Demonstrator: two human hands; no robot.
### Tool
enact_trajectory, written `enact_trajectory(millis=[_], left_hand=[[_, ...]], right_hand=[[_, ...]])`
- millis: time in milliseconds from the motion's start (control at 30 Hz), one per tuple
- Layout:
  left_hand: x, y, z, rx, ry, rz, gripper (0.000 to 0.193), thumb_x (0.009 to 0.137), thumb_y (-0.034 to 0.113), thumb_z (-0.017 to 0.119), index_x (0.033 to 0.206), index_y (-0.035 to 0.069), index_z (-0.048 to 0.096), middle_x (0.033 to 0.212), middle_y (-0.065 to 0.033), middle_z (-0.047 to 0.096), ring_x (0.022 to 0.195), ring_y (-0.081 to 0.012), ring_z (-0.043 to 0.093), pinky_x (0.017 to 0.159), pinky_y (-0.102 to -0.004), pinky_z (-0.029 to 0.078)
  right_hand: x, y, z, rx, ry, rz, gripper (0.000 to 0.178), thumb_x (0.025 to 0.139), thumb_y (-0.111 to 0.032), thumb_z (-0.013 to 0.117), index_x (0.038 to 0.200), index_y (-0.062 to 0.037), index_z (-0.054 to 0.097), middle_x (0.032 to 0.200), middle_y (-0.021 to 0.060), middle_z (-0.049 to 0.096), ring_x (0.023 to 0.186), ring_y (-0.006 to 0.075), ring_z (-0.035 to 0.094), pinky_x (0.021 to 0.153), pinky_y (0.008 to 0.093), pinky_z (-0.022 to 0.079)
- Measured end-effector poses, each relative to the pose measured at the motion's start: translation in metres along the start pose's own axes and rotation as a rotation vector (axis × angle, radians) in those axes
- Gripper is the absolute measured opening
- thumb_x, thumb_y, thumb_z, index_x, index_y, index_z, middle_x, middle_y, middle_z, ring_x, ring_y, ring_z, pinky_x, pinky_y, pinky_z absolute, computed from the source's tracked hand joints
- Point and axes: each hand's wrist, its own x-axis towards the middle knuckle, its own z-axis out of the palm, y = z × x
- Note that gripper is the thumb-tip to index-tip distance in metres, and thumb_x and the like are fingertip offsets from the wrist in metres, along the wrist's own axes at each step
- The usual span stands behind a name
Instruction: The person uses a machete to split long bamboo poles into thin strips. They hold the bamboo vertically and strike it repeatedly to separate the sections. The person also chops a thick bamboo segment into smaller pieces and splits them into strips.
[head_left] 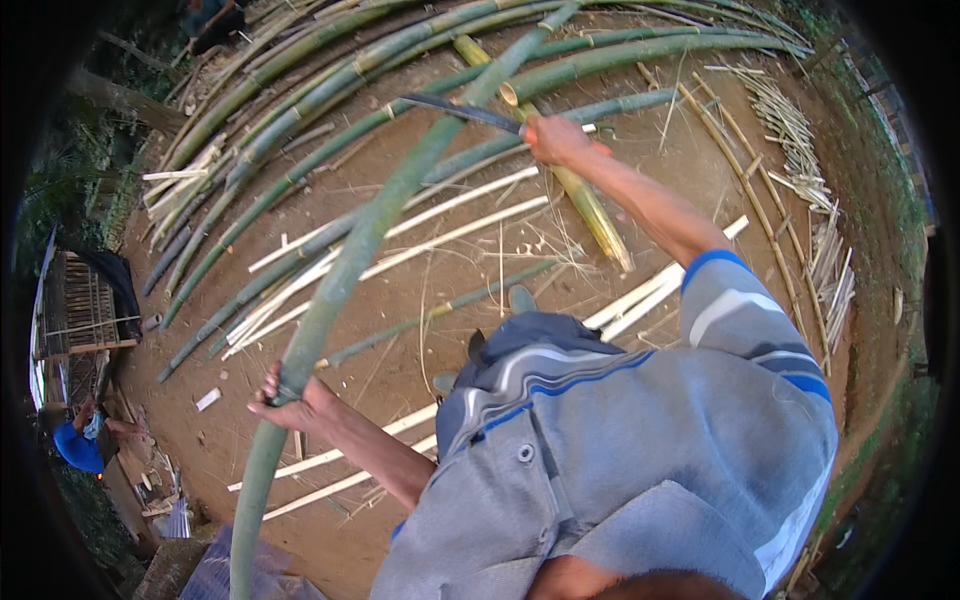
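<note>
A long green bamboo pole (350, 260) slants from the near left up to the far middle. My left hand (310, 403) is wrapped round its lower part. In my right hand (552, 139) is a long dark-bladed cutting tool (488, 117) with an orange handle; I cannot tell whether it is a saw or a machete. Its blade lies across the pole's upper part, apparently touching it. Beneath, a thicker yellow-green bamboo piece (592, 212) lies crosswise on the ground, and the pole passes over it near its far end.
Several green bamboo poles (350, 75) lie stacked at the far side. Pale split strips (455, 240) are scattered on the brown soil (450, 350). More cut pieces (790, 120) are heaped at the right. A person in blue (78, 445) sits at the left, beside a slatted structure (85, 305).
</note>
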Motion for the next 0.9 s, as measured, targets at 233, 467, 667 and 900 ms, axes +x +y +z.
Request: enact_trajectory(millis=[233,467,667,900], left_hand=[[0.0,0.022,0.018,-0.084,-0.106,-0.013,0.031,0.088,0.029,0.054,0.065,0.01,0.048,0.054,-0.0011,0.042,0.057,-0.0165,0.047,0.069,-0.0368,0.047],[0.028,0.055,0.008,-0.065,-0.149,0.027,0.029,0.087,0.029,0.057,0.065,0.011,0.049,0.054,-0.0002,0.041,0.058,-0.0159,0.047,0.069,-0.0367,0.047],[0.013,0.039,0.026,-0.057,-0.123,0.091,0.028,0.085,0.025,0.06,0.064,0.01,0.05,0.054,-0.0001,0.044,0.059,-0.0155,0.048,0.073,-0.0376,0.047],[0.0,0.035,0.03,-0.055,-0.201,0.025,0.03,0.087,0.026,0.058,0.063,0.01,0.048,0.056,-0.0008,0.043,0.06,-0.0172,0.048,0.074,-0.0375,0.046]], right_hand=[[0.01,0.035,0.008,-0.064,-0.068,0.145,0.027,0.076,-0.019,0.054,0.101,-0.0108,0.05,0.076,0.0163,0.063,0.073,0.0341,0.063,0.062,0.0466,0.05],[-0.022,-0.003,-0.001,-0.047,-0.062,0.016,0.025,0.075,-0.018,0.055,0.098,-0.0077,0.053,0.075,0.0183,0.063,0.074,0.0367,0.062,0.064,0.0486,0.049],[-0.038,-0.038,-0.026,-0.006,-0.12,-0.141,0.026,0.076,-0.016,0.054,0.101,-0.0071,0.052,0.078,0.0183,0.064,0.071,0.0358,0.063,0.066,0.0473,0.049],[-0.034,-0.04,-0.023,0.033,-0.085,-0.052,0.022,0.075,-0.017,0.055,0.095,-0.0106,0.053,0.081,0.0147,0.064,0.075,0.0327,0.063,0.067,0.0459,0.049]])
